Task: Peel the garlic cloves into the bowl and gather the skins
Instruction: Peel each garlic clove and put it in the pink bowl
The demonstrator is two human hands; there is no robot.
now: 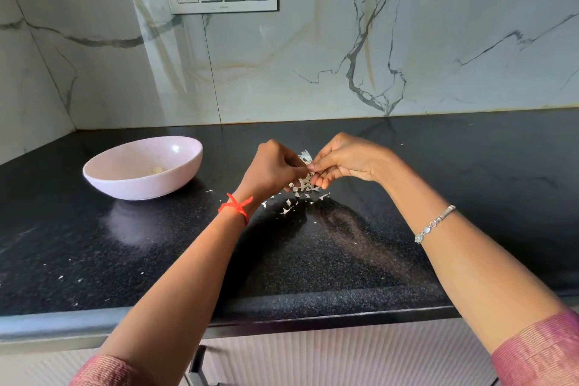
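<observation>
Midway through peeling — left hand point(272, 169) and right hand point(344, 160) both pinch a papery garlic clove point(306, 160) above loose skins point(300, 189); next, likely — bare it, drop it in the bowl point(125, 186).

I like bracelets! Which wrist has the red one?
The wrist of the left hand, nearest the bowl, has the red thread; the right hand wears a silver bracelet.
</observation>
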